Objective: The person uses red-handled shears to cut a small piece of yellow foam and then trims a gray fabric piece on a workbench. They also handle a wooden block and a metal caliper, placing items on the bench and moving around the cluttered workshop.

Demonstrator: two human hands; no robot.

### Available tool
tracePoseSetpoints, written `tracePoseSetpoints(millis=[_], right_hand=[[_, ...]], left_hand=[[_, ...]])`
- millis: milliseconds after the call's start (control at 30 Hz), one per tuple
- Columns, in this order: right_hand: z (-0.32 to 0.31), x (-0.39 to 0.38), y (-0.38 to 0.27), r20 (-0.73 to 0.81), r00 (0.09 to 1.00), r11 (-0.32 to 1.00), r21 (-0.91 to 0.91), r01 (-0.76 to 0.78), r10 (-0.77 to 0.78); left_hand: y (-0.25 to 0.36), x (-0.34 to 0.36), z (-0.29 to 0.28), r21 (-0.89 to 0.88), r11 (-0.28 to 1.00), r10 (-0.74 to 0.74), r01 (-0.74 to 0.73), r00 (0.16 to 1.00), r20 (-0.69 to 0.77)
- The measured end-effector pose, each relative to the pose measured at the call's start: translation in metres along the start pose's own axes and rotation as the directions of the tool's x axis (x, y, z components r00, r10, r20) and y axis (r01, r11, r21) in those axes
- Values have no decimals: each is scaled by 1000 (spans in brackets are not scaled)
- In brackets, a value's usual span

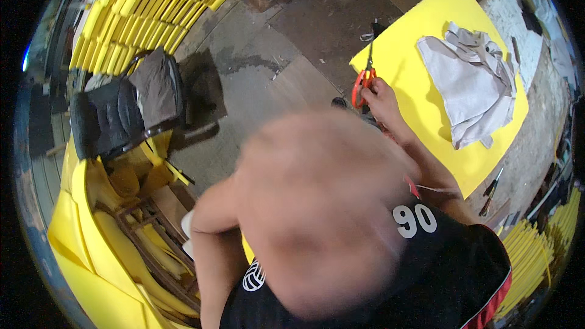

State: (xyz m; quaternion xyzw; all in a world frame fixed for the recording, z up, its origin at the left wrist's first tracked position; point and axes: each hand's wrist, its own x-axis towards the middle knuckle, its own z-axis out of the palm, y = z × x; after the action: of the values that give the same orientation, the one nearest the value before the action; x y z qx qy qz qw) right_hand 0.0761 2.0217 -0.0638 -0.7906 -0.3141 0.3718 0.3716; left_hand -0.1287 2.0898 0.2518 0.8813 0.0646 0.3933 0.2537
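My right hand is closed around the red-orange handles of a pair of scissors, whose blades point away from me. It is beside the left edge of a yellow foam sheet on the worktable. A crumpled light grey cloth lies on that sheet. My left hand seems to be the large blurred shape very near the camera, with a bent arm at its left. Motion smears its fingers, so whether it holds anything does not show. It hides the middle of the view.
Stacked yellow foam pieces rise at the far left. Below them stands a dark padded chair with a grey cloth over it. Yellow foam sheets lean around a wooden frame at lower left. A thin dark-handled tool lies on the worktable.
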Motion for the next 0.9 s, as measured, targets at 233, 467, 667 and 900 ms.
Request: tracePoseSetpoints(millis=[233, 467, 667, 900], right_hand=[[-24, 88, -60, -184, 978, 991, 102, -81, 99], [-5, 134, -44, -377, 903, 977, 124, -171, 206], [11, 187, -91, -522, 808, 962, 161, -220, 273], [-7, 221, -112, -584, 673, 891, 321, -323, 454]], left_hand=[[-283, -171, 45, 204, 442, -896, 874, 439, 63], [-344, -503, -1, 546, 123, -864, 828, -182, 470], [-546, -480, -18, 467, 373, -832, 802, 66, 550], [-778, -109, 25, 141, 583, -774, 800, 495, 395]])
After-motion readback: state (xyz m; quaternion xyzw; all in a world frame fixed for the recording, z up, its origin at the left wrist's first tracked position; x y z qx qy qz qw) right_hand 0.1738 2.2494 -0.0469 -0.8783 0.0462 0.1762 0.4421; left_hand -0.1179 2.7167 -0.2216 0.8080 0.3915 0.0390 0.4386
